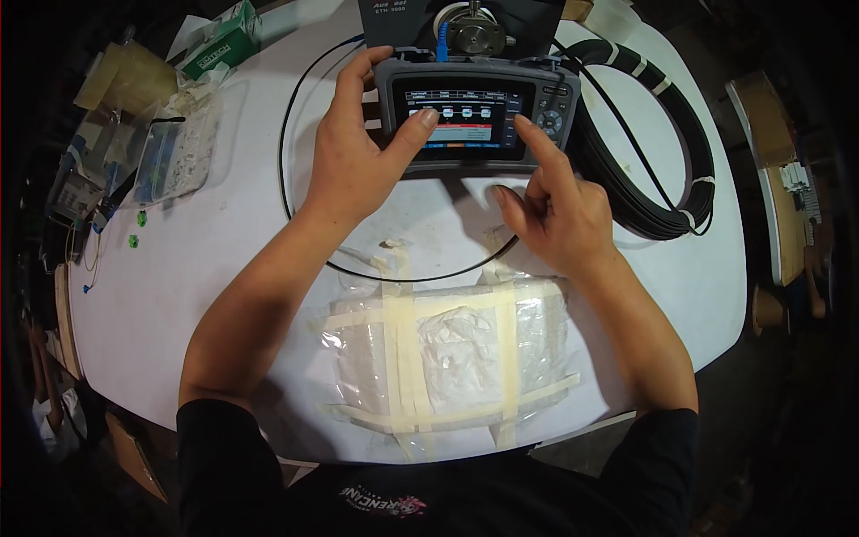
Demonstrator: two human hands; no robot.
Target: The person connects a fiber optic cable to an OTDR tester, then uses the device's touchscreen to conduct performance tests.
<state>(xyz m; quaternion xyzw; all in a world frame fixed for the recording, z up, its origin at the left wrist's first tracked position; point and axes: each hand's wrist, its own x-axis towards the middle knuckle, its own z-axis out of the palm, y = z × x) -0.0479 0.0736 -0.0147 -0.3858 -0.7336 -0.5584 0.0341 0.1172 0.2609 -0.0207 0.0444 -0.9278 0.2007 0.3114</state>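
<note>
An OTDR fibre tester [465,116] in a grey rubber casing stands at the far side of the table with its screen lit. My left hand [353,157] grips its left edge, the fingers behind the casing and the thumb over the screen. The index finger of my right hand [559,201] reaches to the right edge of the screen. Its other fingers are curled and the thumb stands apart, holding nothing. A blue connector [442,43] sits at the tester's top edge. A thin black cable [283,152] loops around below my left hand.
A taped, plastic-wrapped pad [461,358] lies near my body on the white table [179,295]. On the right rests a coil of black cable [702,134]. Behind the tester stands a dark machine [528,27]. A clear plastic box [174,161] and a green box [224,40] are at left.
</note>
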